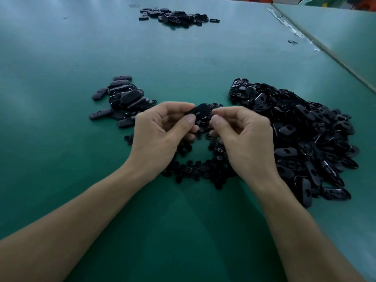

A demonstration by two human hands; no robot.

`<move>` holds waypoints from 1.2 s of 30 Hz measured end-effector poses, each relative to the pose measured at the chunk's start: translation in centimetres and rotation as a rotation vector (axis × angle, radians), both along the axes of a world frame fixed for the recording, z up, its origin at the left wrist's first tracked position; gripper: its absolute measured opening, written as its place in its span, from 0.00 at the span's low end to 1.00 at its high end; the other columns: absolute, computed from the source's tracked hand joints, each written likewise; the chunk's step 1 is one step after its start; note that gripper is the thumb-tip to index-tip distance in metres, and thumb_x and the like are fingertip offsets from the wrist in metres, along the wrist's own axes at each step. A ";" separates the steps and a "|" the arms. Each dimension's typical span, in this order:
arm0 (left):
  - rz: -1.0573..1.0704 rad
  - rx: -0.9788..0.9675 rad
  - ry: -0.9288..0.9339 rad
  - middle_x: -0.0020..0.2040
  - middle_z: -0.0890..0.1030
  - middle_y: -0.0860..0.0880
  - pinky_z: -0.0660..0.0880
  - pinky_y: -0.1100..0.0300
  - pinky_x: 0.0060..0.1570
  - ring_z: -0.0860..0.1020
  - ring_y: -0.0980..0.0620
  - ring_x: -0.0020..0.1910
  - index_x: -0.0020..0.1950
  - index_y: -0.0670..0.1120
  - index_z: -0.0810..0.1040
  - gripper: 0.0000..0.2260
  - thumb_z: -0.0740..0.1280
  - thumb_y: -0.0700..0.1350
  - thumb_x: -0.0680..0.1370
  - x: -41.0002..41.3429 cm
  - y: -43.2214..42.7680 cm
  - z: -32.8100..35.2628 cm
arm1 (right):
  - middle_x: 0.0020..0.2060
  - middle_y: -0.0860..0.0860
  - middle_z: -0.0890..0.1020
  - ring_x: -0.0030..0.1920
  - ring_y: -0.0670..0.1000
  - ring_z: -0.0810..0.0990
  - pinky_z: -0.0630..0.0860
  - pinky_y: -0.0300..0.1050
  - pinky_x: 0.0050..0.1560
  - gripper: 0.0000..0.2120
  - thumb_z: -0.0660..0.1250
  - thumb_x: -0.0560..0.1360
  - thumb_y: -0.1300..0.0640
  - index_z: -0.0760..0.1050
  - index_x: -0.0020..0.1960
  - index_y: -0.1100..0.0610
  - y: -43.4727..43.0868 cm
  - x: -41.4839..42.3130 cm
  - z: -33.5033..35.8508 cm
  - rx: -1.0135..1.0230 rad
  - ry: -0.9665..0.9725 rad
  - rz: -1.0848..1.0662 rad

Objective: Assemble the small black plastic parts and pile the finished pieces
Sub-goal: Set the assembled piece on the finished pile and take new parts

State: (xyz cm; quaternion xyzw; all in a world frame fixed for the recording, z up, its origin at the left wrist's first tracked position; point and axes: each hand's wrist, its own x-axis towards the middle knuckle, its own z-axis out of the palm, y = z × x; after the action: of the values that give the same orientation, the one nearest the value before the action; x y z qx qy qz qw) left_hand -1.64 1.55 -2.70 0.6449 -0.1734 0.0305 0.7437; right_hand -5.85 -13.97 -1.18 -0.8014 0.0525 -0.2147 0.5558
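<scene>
The left hand [160, 131] pinches an oval shell [200, 110] between thumb and fingers, while the right hand [242, 135] curls at the shell's other end; whether it grips shell or small clip I cannot tell. This looks like the fitting step, with loose clips [195, 171] at six o'clock, open shells [301, 139] at three, the finished pile [124, 98] at ten. Next likely calls for a firm press, then a carry to ten.

Green table [183, 58] across the whole frame. At top centre, a small far pile [177, 16] of black pieces; left of centre, stacked oval pieces [124, 98]; at right, a large loose heap [301, 135]; lower centre, scattered small round parts [203, 171].
</scene>
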 end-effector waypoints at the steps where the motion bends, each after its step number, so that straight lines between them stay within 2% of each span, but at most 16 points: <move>1: 0.022 -0.010 -0.005 0.38 0.85 0.51 0.80 0.64 0.40 0.84 0.55 0.38 0.52 0.45 0.82 0.08 0.69 0.33 0.78 0.1 0.0 -0.1 | 0.41 0.45 0.85 0.41 0.42 0.84 0.80 0.38 0.47 0.05 0.72 0.77 0.58 0.84 0.51 0.51 0.1 -0.1 -0.2 -0.159 0.023 0.000; 3: 0.058 -0.016 -0.016 0.38 0.84 0.53 0.79 0.65 0.39 0.82 0.57 0.38 0.52 0.47 0.82 0.09 0.68 0.34 0.79 0.3 0.0 -0.1 | 0.44 0.45 0.83 0.45 0.43 0.80 0.78 0.41 0.51 0.07 0.73 0.76 0.54 0.84 0.54 0.50 0.4 -0.3 -0.5 -0.444 0.083 0.071; 5: 0.077 -0.010 -0.024 0.38 0.84 0.54 0.79 0.65 0.39 0.81 0.57 0.37 0.52 0.47 0.82 0.09 0.68 0.34 0.79 0.4 0.0 -0.2 | 0.45 0.45 0.80 0.50 0.46 0.76 0.75 0.44 0.52 0.09 0.72 0.76 0.49 0.84 0.55 0.48 0.8 -0.5 -0.6 -0.626 0.155 0.165; 9: 0.085 -0.016 -0.009 0.38 0.84 0.53 0.78 0.65 0.38 0.82 0.57 0.38 0.52 0.46 0.83 0.08 0.68 0.34 0.79 0.4 0.1 -0.2 | 0.47 0.46 0.78 0.53 0.48 0.73 0.70 0.43 0.50 0.10 0.71 0.77 0.46 0.83 0.55 0.49 1.6 -0.7 -0.5 -0.733 0.181 0.180; 13: 0.081 -0.015 0.009 0.38 0.85 0.52 0.79 0.65 0.39 0.84 0.55 0.39 0.51 0.46 0.83 0.08 0.69 0.34 0.79 0.4 0.1 -0.2 | 0.46 0.48 0.79 0.51 0.50 0.76 0.75 0.48 0.53 0.06 0.72 0.77 0.51 0.83 0.51 0.52 2.0 -0.6 -0.4 -0.663 0.186 0.189; 17: 0.095 -0.012 0.015 0.39 0.86 0.51 0.79 0.65 0.40 0.84 0.54 0.38 0.50 0.46 0.83 0.08 0.69 0.33 0.78 0.4 0.1 -0.2 | 0.43 0.47 0.82 0.46 0.50 0.79 0.77 0.52 0.49 0.01 0.69 0.79 0.55 0.79 0.50 0.52 1.8 -0.6 -0.2 -0.544 0.133 0.184; 19: 0.103 -0.010 0.015 0.40 0.86 0.51 0.80 0.64 0.41 0.85 0.54 0.39 0.51 0.46 0.83 0.08 0.70 0.33 0.78 0.4 0.1 -0.2 | 0.38 0.43 0.81 0.40 0.44 0.79 0.77 0.45 0.44 0.01 0.68 0.79 0.57 0.77 0.48 0.53 1.5 -0.6 0.0 -0.440 0.039 0.132; 21: 0.103 -0.002 0.018 0.40 0.86 0.50 0.80 0.64 0.41 0.85 0.53 0.39 0.51 0.46 0.83 0.08 0.70 0.34 0.78 0.4 0.1 -0.3 | 0.35 0.42 0.80 0.37 0.43 0.78 0.74 0.35 0.39 0.03 0.70 0.78 0.59 0.77 0.46 0.54 1.3 -0.7 0.3 -0.347 -0.057 0.069; 23: 0.097 0.020 0.017 0.41 0.86 0.50 0.80 0.64 0.41 0.85 0.53 0.40 0.51 0.47 0.84 0.08 0.71 0.35 0.77 0.3 0.1 -0.3 | 0.34 0.42 0.81 0.36 0.42 0.79 0.72 0.30 0.38 0.03 0.72 0.76 0.61 0.79 0.44 0.54 1.2 -0.7 0.5 -0.229 -0.105 0.042; 29: 0.077 0.099 -0.018 0.44 0.87 0.50 0.81 0.58 0.48 0.86 0.50 0.43 0.50 0.50 0.84 0.08 0.72 0.39 0.74 0.1 0.1 -0.3 | 0.37 0.44 0.85 0.39 0.43 0.84 0.80 0.38 0.45 0.11 0.75 0.73 0.63 0.80 0.45 0.47 0.8 -0.5 0.8 -0.014 -0.087 0.033; 36: 0.058 0.140 -0.049 0.42 0.87 0.51 0.81 0.60 0.45 0.86 0.51 0.42 0.49 0.51 0.84 0.08 0.72 0.39 0.73 -0.1 0.0 -0.1 | 0.37 0.45 0.85 0.39 0.43 0.83 0.77 0.34 0.44 0.09 0.76 0.72 0.63 0.83 0.43 0.49 0.8 -0.5 0.8 -0.063 -0.045 0.051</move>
State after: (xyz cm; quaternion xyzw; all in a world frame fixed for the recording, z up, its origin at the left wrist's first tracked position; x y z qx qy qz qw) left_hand -1.75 1.53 -2.85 0.6990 -0.1748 0.0555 0.6912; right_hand -6.32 -13.17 -0.34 -0.8145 0.0128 -0.2200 0.5368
